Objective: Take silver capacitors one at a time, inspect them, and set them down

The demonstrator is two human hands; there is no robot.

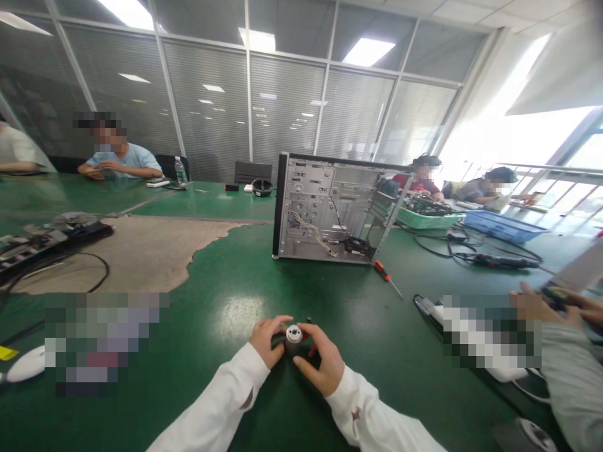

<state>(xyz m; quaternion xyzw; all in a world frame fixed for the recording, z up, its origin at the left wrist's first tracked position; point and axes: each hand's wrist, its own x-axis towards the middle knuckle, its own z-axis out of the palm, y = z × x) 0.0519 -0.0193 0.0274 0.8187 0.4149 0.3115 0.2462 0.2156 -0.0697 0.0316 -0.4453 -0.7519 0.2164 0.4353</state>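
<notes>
The left hand and right hand clamp a small cylindrical part from both sides, low over the green worktop near its near edge. Farther off, the open computer case stands with cables and a fan mounted inside, an orange-handled screwdriver lying just beside it.

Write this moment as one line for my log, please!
left hand: holds small round white-topped part | right hand: holds same part | nearby: orange-handled screwdriver, computer case
</notes>
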